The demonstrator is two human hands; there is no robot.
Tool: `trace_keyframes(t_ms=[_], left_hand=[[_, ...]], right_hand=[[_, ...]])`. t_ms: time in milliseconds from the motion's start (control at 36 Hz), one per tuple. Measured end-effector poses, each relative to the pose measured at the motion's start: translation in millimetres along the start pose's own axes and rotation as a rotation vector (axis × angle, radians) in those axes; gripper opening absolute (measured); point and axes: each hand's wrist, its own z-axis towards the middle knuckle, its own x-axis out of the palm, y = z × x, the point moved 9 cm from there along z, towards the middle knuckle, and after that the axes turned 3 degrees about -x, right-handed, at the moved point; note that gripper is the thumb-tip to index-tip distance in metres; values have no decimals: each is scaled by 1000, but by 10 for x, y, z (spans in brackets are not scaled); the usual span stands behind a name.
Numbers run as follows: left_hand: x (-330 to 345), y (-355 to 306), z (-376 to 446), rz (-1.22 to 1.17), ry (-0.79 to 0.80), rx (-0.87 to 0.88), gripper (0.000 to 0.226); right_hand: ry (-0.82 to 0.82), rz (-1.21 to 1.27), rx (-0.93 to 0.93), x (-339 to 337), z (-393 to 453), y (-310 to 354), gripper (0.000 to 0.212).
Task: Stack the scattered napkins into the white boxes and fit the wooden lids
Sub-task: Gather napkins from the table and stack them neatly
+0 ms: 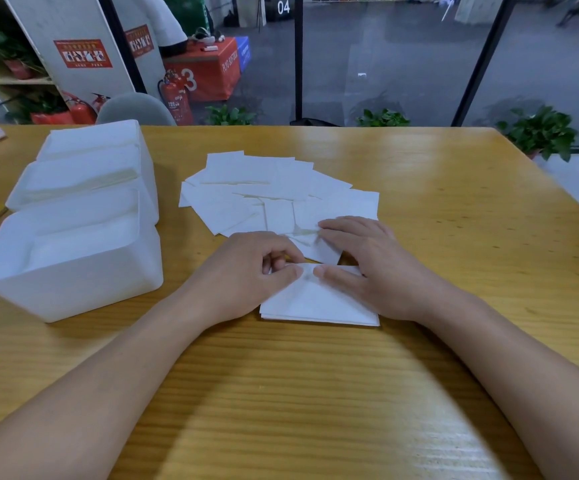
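wooden table (419,209) fills most of the view, grain running left to right, glare along the far right part. three white boxes (73,271) stand in a row on the left side, running near to far, touching or just beside one another; all are open on top, and each shows white napkins stacked inside, the far two filled higher than the near one. scattered napkins (270,192) lie fanned and overlapping at the middle of the table, right of the boxes and apart from them. a small neat stack of napkins (319,304) sits nearer, just below the fan, squared up on the table. both forearms come in from the near edge. left hand (246,271) rests on the left part of the stack, fingers curled, thumb and fingertips pinching a napkin edge at the stack's far side. right hand (367,265) lies flat, fingers straight, pressing on the stack's right part and reaching onto the nearest loose napkins. beyond the table: potted plants (540,133), red fire extinguishers (175,98), a red crate (208,71).
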Motion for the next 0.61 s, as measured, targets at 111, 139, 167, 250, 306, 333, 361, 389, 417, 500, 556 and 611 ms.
trace_keyframes(t_ms=[111, 139, 167, 250, 306, 333, 361, 389, 417, 500, 556, 611], left_hand=[[-2, 23, 7, 2, -10, -20, 4], [-6, 25, 5, -2, -17, -22, 4], [-12, 26, 2, -10, -25, -23, 4], [-42, 26, -5, -33, -54, -34, 5], [-84, 24, 0, -47, -100, -41, 9], [-119, 18, 3, -52, -136, -40, 14], [-163, 6, 3, -46, -177, -34, 20], [-209, -14, 3, -29, -218, -21, 28], [-250, -36, 0, -5, -252, -4, 35], [-275, -63, -5, 58, -274, 31, 36], [-223, -47, 1, 70, -234, 23, 20], [-186, -36, 2, 57, -207, 19, 12]], right_hand=[[-13, 29, 15, -26, -11, -3, 73], [-16, 41, 20, -33, -15, -3, 70], [-20, 55, 22, -38, -17, -4, 67], [-41, 91, 21, -66, -29, 17, 64], [-54, 110, 26, -88, -42, 35, 65], [-61, 122, 21, -105, -47, 54, 64], [-67, 136, 5, -126, -54, 89, 61], [-71, 154, -22, -144, -59, 139, 56], [-74, 174, -55, -157, -68, 201, 51], [-88, 206, -135, -175, -109, 381, 38], [-82, 232, -134, -166, -133, 416, 34], [-75, 224, -129, -162, -140, 396, 27]])
